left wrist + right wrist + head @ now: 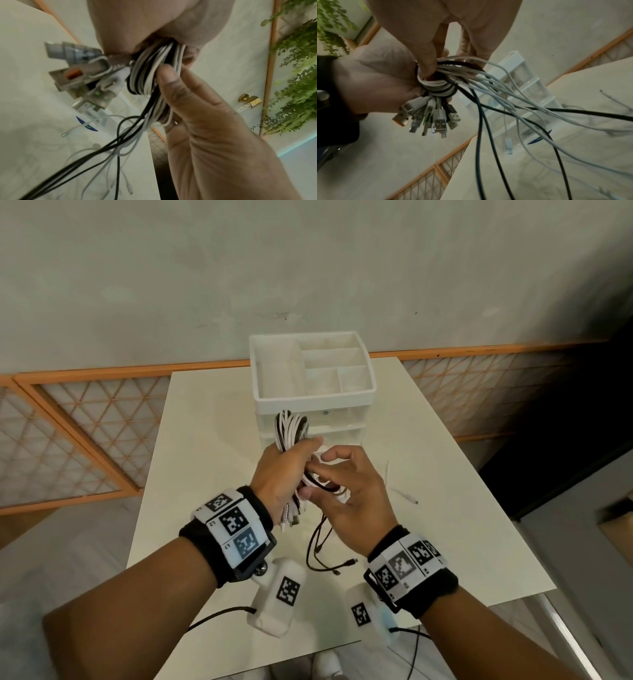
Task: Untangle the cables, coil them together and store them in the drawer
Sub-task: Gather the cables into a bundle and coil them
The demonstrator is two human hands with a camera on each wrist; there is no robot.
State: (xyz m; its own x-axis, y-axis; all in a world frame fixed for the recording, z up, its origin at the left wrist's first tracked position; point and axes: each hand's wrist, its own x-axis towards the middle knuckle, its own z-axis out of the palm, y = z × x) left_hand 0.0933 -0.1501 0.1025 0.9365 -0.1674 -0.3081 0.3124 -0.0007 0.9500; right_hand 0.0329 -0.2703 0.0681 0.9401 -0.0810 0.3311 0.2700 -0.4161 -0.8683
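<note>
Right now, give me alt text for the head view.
Left hand grips a coiled bundle of white and black cables while the right hand pinches its strands; loose black ends trail onto the white table, before a white plastic drawer organiser.

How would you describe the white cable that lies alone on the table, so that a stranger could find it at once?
Start at the white table and find the drawer unit at its far edge. In front of it, both hands hold the cable bundle. The lone white cable lies flat on the table just beyond the right hand, the only one apart from the bundle.
</note>
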